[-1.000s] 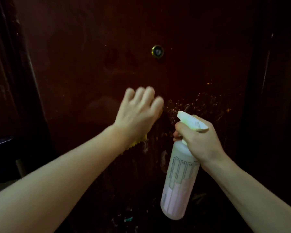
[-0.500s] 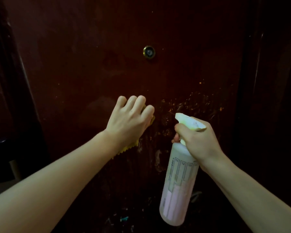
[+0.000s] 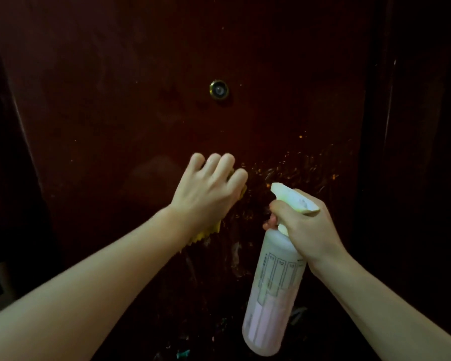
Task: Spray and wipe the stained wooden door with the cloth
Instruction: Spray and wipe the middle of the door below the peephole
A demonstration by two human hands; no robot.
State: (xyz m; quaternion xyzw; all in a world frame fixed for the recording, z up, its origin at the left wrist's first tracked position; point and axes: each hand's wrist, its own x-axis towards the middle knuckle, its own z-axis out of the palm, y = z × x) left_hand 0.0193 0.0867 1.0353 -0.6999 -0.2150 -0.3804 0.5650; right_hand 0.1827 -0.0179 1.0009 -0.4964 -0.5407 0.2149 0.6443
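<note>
1. The dark reddish-brown wooden door (image 3: 141, 100) fills nearly the whole head view, standing upright straight ahead of the person.
2. A brass-rimmed peephole (image 3: 219, 90) sits in the door at about twelve o'clock from the two hands.
3. The left hand (image 3: 207, 190) lies against the door near the middle of the view, back of the hand toward the camera, fingers bent at the knuckles and pressing down on a yellow cloth (image 3: 206, 234).
4. Only two bits of the cloth show: a zigzag-cut edge hanging out below the wrist at about six o'clock from the hand, and a sliver beside the little finger at three o'clock. The rest is hidden under the palm.
5. The right hand (image 3: 307, 230) is wrapped around the neck of a spray bottle (image 3: 274, 290), index finger curled over the front where the trigger would be; the trigger itself is hidden.
6. The bottle's pale nozzle head (image 3: 293, 198) points toward ten o'clock, at the door, just beside the left hand but apart from it.
7. The bottle's translucent body hangs toward seven o'clock from the right hand, with a printed label and pinkish liquid in its lower half.
8. Orange-yellow specks and smeared stains (image 3: 297, 170) spread over the door at one to two o'clock from the left hand, above the nozzle.
9. Pale streaks (image 3: 236, 254) mark the door between the cloth's edge and the bottle.
</note>
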